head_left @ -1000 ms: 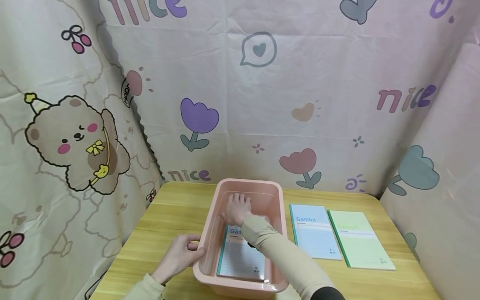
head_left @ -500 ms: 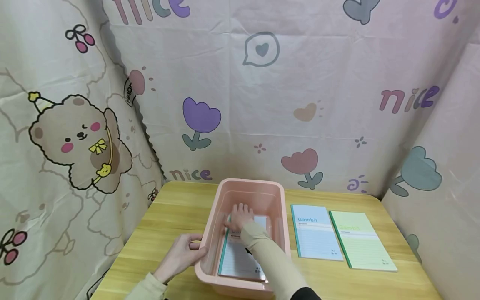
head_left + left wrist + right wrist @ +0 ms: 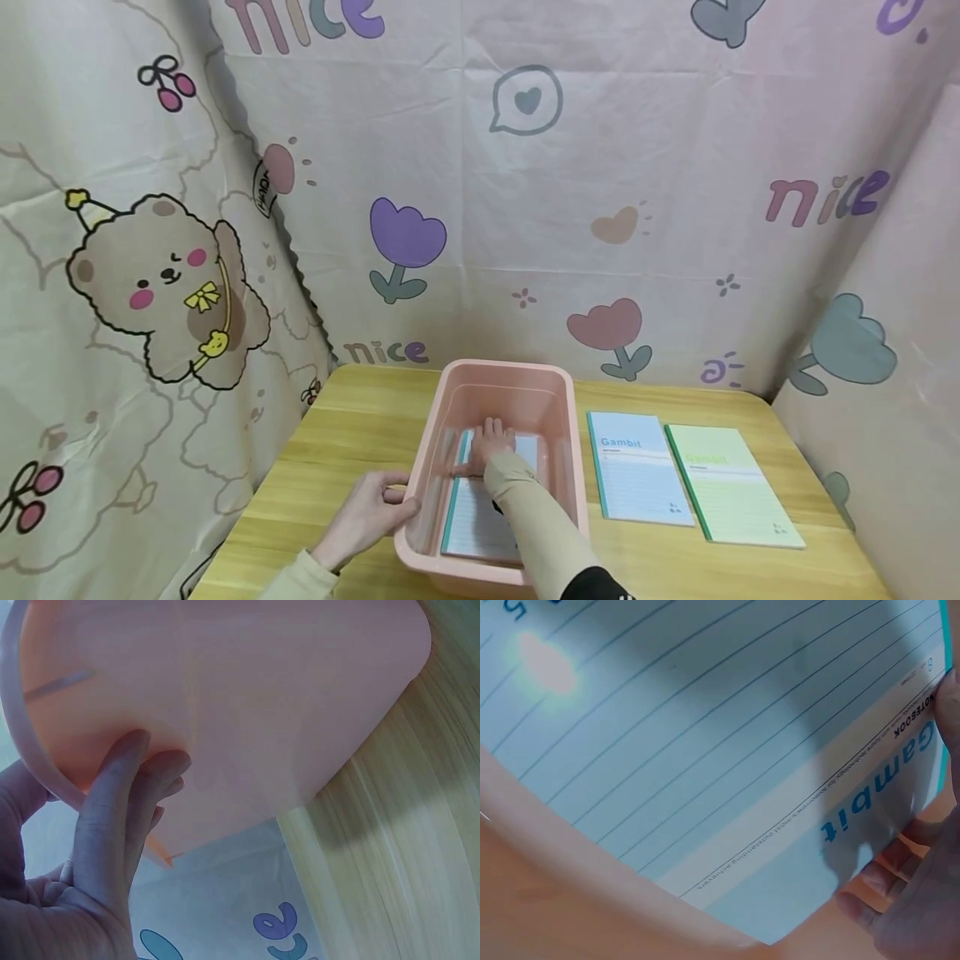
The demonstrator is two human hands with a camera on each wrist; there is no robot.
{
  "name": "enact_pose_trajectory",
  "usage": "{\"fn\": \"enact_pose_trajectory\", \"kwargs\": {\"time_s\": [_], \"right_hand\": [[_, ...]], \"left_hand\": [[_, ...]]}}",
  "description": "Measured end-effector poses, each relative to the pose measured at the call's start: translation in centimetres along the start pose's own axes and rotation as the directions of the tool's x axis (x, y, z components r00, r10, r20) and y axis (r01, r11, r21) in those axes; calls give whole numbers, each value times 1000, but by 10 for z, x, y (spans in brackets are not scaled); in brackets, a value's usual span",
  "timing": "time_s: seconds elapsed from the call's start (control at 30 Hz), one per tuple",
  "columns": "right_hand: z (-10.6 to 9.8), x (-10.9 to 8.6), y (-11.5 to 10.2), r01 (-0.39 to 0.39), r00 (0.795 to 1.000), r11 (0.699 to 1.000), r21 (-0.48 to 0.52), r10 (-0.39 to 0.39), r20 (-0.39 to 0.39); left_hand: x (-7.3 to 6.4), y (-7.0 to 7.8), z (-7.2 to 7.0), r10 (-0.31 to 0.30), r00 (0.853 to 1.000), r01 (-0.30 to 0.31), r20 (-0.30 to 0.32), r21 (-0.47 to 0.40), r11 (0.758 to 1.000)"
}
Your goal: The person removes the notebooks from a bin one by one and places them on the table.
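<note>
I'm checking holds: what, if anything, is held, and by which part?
The left grip holds the pink bin by its left rim. The right grip touches the blue notebook inside, near its top edge; whether it holds it cannot be told.

I have the bin (image 3: 427, 454) standing on the surface (image 3: 367, 433), with a curtain (image 3: 510, 217) behind it. One notebook (image 3: 471, 521) lies inside, the right hand (image 3: 491, 450) at its far end; the left hand (image 3: 367, 512) is at the bin's left rim. To the bin's right I see a second notebook (image 3: 641, 483), then a third notebook (image 3: 738, 500) just beside it.
</note>
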State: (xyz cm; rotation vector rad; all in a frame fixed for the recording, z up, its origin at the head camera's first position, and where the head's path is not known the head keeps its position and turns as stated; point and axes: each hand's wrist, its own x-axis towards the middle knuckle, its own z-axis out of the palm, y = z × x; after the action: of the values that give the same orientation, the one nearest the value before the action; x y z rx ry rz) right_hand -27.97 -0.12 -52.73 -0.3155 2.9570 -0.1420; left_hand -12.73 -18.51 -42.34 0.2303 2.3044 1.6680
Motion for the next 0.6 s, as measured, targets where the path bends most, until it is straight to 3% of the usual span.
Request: {"fn": "enact_pose_trajectory", "kwargs": {"time_s": [0.4, 0.6], "right_hand": [[14, 8, 5, 19, 999, 999, -38, -21, -46], [7, 6, 4, 34, 997, 995, -93, -40, -65]], "left_hand": [[-1, 1, 2, 3, 1000, -3, -21, 13, 1000], [-2, 2, 2, -1, 1000, 2, -20, 16, 1000]]}}
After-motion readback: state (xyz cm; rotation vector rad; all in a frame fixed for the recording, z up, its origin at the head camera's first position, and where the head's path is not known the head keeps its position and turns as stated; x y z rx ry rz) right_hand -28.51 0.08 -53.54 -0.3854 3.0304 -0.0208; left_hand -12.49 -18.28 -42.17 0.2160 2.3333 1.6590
